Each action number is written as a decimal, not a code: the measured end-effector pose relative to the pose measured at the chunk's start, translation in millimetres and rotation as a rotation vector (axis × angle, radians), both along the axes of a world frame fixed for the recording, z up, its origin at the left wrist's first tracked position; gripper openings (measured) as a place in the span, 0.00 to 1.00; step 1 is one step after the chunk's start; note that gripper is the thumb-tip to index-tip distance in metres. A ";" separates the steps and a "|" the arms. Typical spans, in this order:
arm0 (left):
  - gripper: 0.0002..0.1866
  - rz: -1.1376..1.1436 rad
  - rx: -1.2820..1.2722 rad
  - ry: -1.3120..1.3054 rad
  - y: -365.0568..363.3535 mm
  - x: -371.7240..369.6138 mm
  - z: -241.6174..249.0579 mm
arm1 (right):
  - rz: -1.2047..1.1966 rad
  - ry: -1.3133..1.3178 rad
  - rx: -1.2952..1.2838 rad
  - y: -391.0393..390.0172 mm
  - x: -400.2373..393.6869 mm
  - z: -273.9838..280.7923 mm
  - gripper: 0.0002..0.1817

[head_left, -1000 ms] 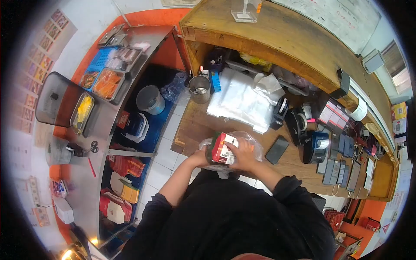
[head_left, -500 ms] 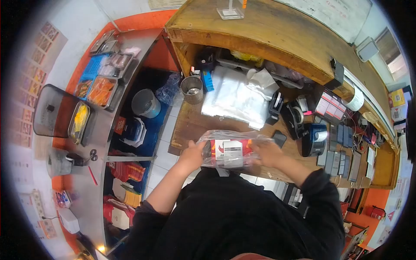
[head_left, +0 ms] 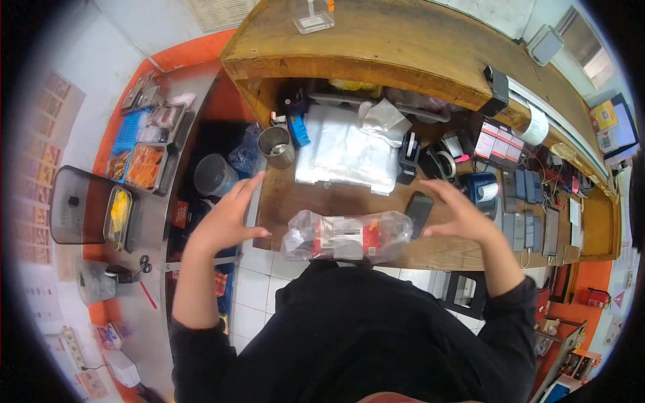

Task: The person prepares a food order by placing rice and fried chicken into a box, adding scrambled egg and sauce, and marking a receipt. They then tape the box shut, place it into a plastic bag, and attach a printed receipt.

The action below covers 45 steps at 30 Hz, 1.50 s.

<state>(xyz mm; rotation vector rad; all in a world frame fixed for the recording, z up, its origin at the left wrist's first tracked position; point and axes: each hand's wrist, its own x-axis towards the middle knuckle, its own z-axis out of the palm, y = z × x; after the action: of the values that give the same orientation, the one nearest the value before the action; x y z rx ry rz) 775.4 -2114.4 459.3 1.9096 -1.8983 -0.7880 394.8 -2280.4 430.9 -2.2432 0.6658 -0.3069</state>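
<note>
A clear plastic bag [head_left: 396,232] lies at the front edge of the wooden desk, around a red package [head_left: 348,236] with a white printed label. My left hand [head_left: 227,218] is raised to the left of the bag, fingers apart, touching nothing. On the other side, my right hand [head_left: 460,213] hovers with thumb and fingers spread, also apart from the bag. A black phone [head_left: 419,209] rests on the desk between the bag and my right hand. Behind the bag lies a stack of clear plastic bags [head_left: 342,151].
A metal cup [head_left: 276,148] stands at the desk's left. Tape dispensers [head_left: 440,163], a small printer [head_left: 482,191] and several phones [head_left: 521,232] occupy the right. The steel counter [head_left: 144,269] at left carries food trays [head_left: 144,168]. A bucket [head_left: 213,174] stands below.
Both hands have let go of the bagged package and moved apart, the left one to the left and the right one to the right. The bag now rests on the desk edge.
</note>
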 end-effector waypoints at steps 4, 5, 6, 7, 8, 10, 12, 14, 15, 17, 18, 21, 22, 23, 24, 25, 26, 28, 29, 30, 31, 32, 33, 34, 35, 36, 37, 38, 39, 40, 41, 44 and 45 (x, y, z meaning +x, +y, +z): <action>0.42 -0.226 0.174 -0.523 1.4 -22.6 -241.0 | 0.051 0.530 0.014 47.0 32.9 -137.7 0.49; 0.38 -0.307 0.154 -0.385 -9.9 -53.6 -230.1 | 0.029 0.527 0.009 52.6 52.6 -145.7 0.49; 0.33 -0.387 0.136 -0.246 -20.9 -82.1 -217.5 | -0.031 0.484 -0.037 56.1 69.0 -158.1 0.48; 0.29 -0.311 -0.223 -0.027 -23.9 -89.6 -251.7 | -0.086 0.443 -0.080 60.5 82.5 -172.6 0.48; 0.25 -0.221 -0.568 0.204 -27.1 -95.7 -286.1 | -0.137 0.406 -0.119 67.2 93.0 -186.8 0.47; 0.23 -0.146 -0.337 0.508 -43.2 -122.4 -247.7 | -0.231 0.333 -0.195 79.9 110.2 -203.9 0.46; 0.20 -0.070 -0.080 0.793 -45.3 -126.7 -235.5 | -0.346 0.153 -0.221 88.3 115.2 -218.4 0.36; 0.20 -0.233 -0.454 0.127 -44.5 -116.8 -239.8 | -0.434 0.015 0.053 80.6 108.9 -263.2 0.24; 0.23 -0.102 -0.012 0.682 -54.3 -125.7 -227.9 | -0.621 -0.313 0.247 80.6 109.3 -268.3 0.14; 0.24 -0.195 -0.146 0.240 -49.2 -129.9 -223.4 | -0.692 -0.322 0.364 77.4 108.4 -279.3 0.14; 0.26 -0.255 -0.284 -0.204 -44.1 -131.7 -223.4 | -0.740 -0.329 0.490 75.8 108.7 -283.6 0.13; 0.28 -0.288 -0.372 -0.395 -43.5 -142.3 -233.0 | -0.353 -0.228 -0.235 80.8 116.9 -202.7 0.17; 0.29 -0.270 -0.455 -0.730 -45.1 -147.2 -240.3 | -0.158 -0.050 -0.570 82.7 120.3 -170.3 0.20; 0.29 -0.234 -0.462 -1.103 -47.5 -151.9 -250.2 | -0.169 -0.049 -0.573 82.9 125.4 -172.9 0.20; 0.29 -0.242 -0.470 -1.104 -49.6 -156.3 -252.3 | -0.166 0.080 -0.473 84.4 130.1 -177.2 0.23; 0.29 -0.232 -0.451 -0.996 -51.6 -160.3 -254.3 | -0.162 0.207 -0.368 84.9 131.4 -181.6 0.26; 0.29 -0.220 -0.434 -0.887 -53.5 -164.1 -255.8 | -0.172 0.206 -0.372 81.9 128.8 -162.6 0.26; 0.28 -0.190 -0.404 -0.670 -57.0 -171.7 -257.2 | 0.058 0.641 0.056 72.8 121.8 -127.5 0.17; 0.27 -0.174 -0.387 -0.561 -58.6 -175.7 -257.9 | 0.050 0.640 0.048 65.0 111.7 -137.9 0.17; 0.27 -0.161 -0.370 -0.455 -60.2 -179.9 -258.6 | 0.244 0.124 0.021 55.5 93.5 -157.5 0.17; 0.27 -0.151 -0.352 -0.349 -62.0 -184.5 -259.0 | 0.427 -0.395 -0.012 45.6 73.8 -168.5 0.17; 0.26 -0.140 -0.333 -0.241 -63.8 -189.8 -258.8 | 0.259 -0.204 0.346 19.6 52.4 -145.9 0.15; 0.22 -0.197 -0.431 -0.456 -65.4 -196.4 -253.7 | 0.083 -0.005 0.698 -14.3 26.6 -119.4 0.13; 0.22 -0.197 -0.436 -0.456 -75.0 -201.6 -249.8 | -0.285 -0.015 0.235 -60.9 2.2 -184.2 0.07; 0.22 -0.199 -0.432 -0.452 -80.6 -208.9 -248.2 | -0.524 -0.078 -0.316 -103.2 -14.5 -147.1 0.05; 0.22 -0.204 -0.425 -0.450 -78.8 -211.0 -248.9 | -0.834 0.066 -0.533 -143.0 -39.3 -169.7 0.06; 0.22 -0.208 -0.424 -0.452 -70.3 -202.2 -250.5 | -0.943 0.214 -0.450 -171.4 -53.2 -172.3 0.07; 0.22 -0.211 -0.430 -0.455 -64.0 -198.2 -252.1 | -0.986 0.133 -0.246 -192.6 -63.7 -174.2 0.09; 0.22 -0.210 -0.436 -0.457 -74.5 -204.8 -248.3 | -0.912 0.405 -0.191 -220.5 -71.2 -195.9 0.11; 0.22 -0.209 -0.438 -0.460 -74.7 -208.5 -247.9 | -0.914 0.395 -0.195 -249.3 -81.4 -242.6 0.11; 0.22 -0.210 -0.437 -0.462 -72.5 -205.3 -248.1 | -0.848 0.451 -0.350 -278.5 -92.8 -296.7 0.12; 0.22 -0.230 -0.416 -0.462 -65.9 -204.4 -249.8 | -0.829 0.605 -0.311 -269.5 -78.1 -237.1 0.12; 0.22 -0.243 -0.405 -0.459 -61.8 -204.1 -251.4 | -0.791 0.503 -0.643 -248.0 -62.0 -174.1 0.12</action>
<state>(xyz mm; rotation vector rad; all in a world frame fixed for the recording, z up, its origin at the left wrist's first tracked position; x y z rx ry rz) 571.3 -2176.2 208.0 1.7195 -2.3651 0.0056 332.8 -2528.4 256.8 -2.5632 1.9623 -0.3711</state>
